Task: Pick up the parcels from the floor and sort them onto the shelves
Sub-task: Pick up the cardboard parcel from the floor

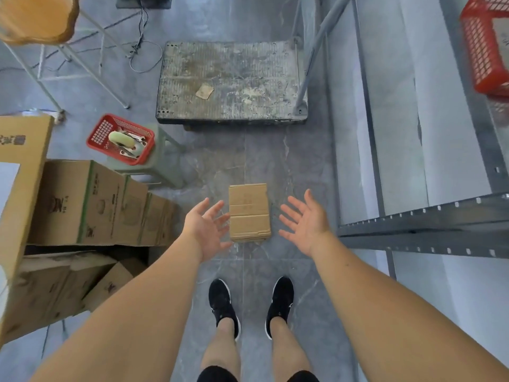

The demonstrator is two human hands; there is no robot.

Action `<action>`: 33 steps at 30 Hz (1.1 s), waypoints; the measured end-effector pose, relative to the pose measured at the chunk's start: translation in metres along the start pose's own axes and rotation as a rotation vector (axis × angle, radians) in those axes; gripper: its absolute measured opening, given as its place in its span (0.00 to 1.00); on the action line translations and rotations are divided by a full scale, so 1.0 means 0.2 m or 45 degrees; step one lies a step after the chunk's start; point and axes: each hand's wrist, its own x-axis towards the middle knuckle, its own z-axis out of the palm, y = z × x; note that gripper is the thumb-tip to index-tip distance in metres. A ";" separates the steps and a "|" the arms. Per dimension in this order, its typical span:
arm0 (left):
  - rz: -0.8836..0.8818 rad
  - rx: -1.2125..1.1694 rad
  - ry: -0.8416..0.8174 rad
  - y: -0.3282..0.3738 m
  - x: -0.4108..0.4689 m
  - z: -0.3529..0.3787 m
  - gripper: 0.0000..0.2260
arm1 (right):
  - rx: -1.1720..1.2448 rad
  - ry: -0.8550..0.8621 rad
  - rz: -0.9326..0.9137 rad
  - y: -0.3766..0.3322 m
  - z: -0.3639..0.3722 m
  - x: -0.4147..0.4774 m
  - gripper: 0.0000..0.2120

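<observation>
A small brown cardboard parcel (pixel 249 212) lies flat on the grey tiled floor, just ahead of my feet. My left hand (pixel 207 227) hovers to its left, palm turned inward and fingers spread, holding nothing. My right hand (pixel 303 220) mirrors it on the parcel's right side, also with fingers apart and empty. Neither hand touches the parcel. The grey metal shelves (pixel 421 219) stand at the right.
Large cardboard boxes (pixel 91 205) are stacked at the left. A red basket (pixel 121 139) sits on a green stool beside them. A dirty grey platform cart (pixel 231 84) stands ahead. Another red basket (pixel 486 48) rests on an upper shelf at right. A stool and cables are at far left.
</observation>
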 end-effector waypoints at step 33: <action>-0.246 0.405 0.238 -0.29 1.59 -0.46 0.32 | -0.358 0.274 0.119 0.66 -0.28 1.60 0.20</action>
